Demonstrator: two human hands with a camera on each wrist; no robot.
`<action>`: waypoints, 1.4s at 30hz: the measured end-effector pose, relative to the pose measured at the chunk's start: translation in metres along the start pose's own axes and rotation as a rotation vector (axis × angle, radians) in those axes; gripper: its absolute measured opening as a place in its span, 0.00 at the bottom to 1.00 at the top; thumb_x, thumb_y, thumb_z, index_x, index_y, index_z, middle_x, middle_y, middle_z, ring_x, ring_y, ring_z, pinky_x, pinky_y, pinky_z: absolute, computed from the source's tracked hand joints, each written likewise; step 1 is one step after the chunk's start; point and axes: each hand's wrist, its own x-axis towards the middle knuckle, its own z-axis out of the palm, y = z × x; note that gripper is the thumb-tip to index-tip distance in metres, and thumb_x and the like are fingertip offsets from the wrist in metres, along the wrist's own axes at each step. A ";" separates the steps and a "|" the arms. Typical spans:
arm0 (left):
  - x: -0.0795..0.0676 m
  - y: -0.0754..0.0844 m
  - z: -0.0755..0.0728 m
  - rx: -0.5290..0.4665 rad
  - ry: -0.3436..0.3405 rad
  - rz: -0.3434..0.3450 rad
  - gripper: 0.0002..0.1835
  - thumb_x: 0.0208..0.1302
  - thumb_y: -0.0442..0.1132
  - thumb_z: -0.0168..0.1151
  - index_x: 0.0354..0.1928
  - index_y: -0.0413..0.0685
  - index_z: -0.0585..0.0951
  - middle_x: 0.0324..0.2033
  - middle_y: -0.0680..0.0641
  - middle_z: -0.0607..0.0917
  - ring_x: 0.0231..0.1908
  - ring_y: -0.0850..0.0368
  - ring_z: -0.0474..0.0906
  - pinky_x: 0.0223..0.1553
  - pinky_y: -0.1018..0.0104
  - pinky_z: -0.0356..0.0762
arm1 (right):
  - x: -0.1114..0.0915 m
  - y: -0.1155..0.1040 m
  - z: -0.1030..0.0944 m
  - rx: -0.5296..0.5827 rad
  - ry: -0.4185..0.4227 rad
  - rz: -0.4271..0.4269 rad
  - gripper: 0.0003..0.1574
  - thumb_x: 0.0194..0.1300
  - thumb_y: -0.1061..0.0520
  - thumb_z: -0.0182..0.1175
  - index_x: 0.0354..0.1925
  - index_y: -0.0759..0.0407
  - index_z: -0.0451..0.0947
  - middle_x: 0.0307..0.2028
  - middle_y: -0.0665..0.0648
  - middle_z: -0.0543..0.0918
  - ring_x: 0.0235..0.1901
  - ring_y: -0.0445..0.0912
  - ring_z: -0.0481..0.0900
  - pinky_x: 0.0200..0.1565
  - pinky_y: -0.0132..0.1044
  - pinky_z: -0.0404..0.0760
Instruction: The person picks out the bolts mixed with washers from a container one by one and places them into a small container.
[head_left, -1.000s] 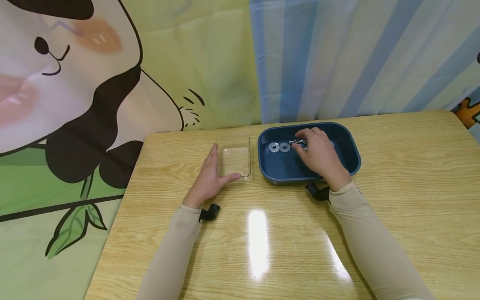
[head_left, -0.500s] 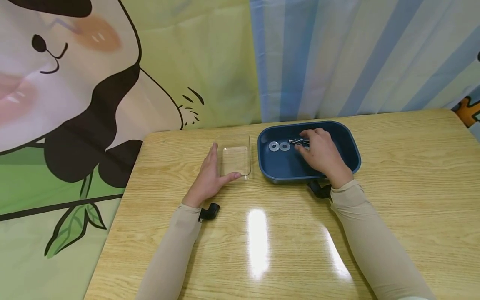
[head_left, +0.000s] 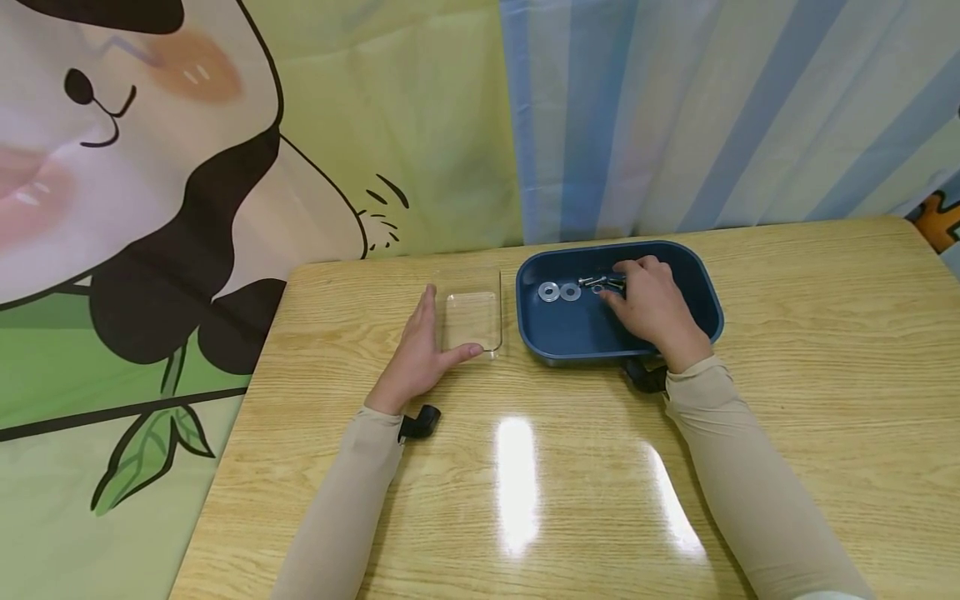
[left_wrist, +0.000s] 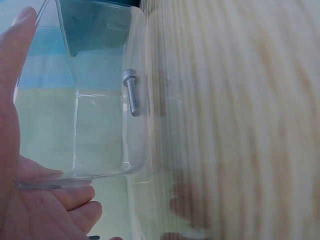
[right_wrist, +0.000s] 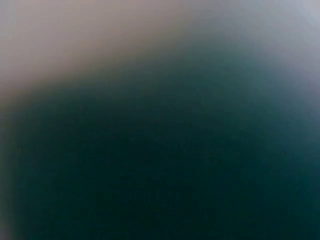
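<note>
In the head view my left hand rests against the clear plastic box, fingers along its left wall and thumb along its front. A socket-head bolt lies inside that box in the left wrist view. My right hand reaches into a dark blue tray, thumb and forefinger spread apart beside several metal bolts. A small ring lies close to the thumb tip. Further left in the tray are two flat washers, a left one and a right one. The palm hides part of the tray.
Both containers stand side by side on a wooden table, near its back edge. A printed curtain hangs behind. Black wrist cameras, one of them the left camera, sit under each wrist. The right wrist view is dark and blurred.
My right hand has shifted slightly to the right within the tray, uncovering more of the bolts and the small ring. The left hand and the clear box have stayed in place.
</note>
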 end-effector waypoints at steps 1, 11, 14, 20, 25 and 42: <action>0.000 0.000 0.000 -0.001 0.000 0.001 0.67 0.57 0.68 0.67 0.80 0.45 0.34 0.80 0.43 0.38 0.78 0.46 0.36 0.74 0.45 0.44 | 0.000 0.000 0.000 -0.005 -0.005 0.001 0.34 0.74 0.52 0.60 0.67 0.74 0.67 0.62 0.78 0.65 0.60 0.71 0.61 0.58 0.63 0.68; 0.000 0.000 0.000 0.003 0.000 -0.004 0.67 0.57 0.69 0.67 0.80 0.46 0.34 0.80 0.41 0.38 0.78 0.43 0.36 0.74 0.44 0.44 | 0.003 0.005 0.003 -0.039 -0.066 0.021 0.36 0.75 0.54 0.57 0.69 0.77 0.63 0.63 0.80 0.62 0.61 0.72 0.60 0.59 0.64 0.67; 0.001 0.000 0.000 0.005 0.003 0.002 0.67 0.57 0.69 0.66 0.80 0.46 0.34 0.80 0.40 0.39 0.78 0.43 0.37 0.74 0.44 0.45 | 0.003 0.005 0.003 -0.053 -0.070 0.037 0.36 0.75 0.53 0.56 0.69 0.77 0.62 0.64 0.80 0.62 0.60 0.72 0.59 0.59 0.63 0.67; 0.000 0.000 0.001 -0.002 0.002 0.007 0.67 0.58 0.69 0.66 0.80 0.45 0.34 0.79 0.40 0.39 0.78 0.44 0.37 0.74 0.44 0.45 | 0.003 0.006 0.004 -0.068 -0.086 0.081 0.37 0.76 0.52 0.56 0.69 0.77 0.62 0.64 0.80 0.61 0.60 0.71 0.58 0.58 0.64 0.68; -0.001 0.001 0.000 -0.002 0.000 0.000 0.67 0.57 0.69 0.67 0.80 0.46 0.34 0.80 0.41 0.39 0.78 0.43 0.37 0.74 0.44 0.45 | 0.002 0.006 0.005 -0.056 -0.068 0.090 0.32 0.75 0.55 0.56 0.66 0.76 0.66 0.61 0.79 0.63 0.59 0.71 0.59 0.55 0.65 0.70; 0.000 0.000 0.000 0.001 -0.004 -0.012 0.67 0.57 0.71 0.65 0.80 0.47 0.34 0.80 0.44 0.37 0.78 0.45 0.36 0.74 0.44 0.45 | 0.004 0.008 0.008 -0.093 -0.108 0.096 0.22 0.75 0.55 0.57 0.55 0.73 0.74 0.53 0.76 0.70 0.55 0.70 0.65 0.52 0.64 0.73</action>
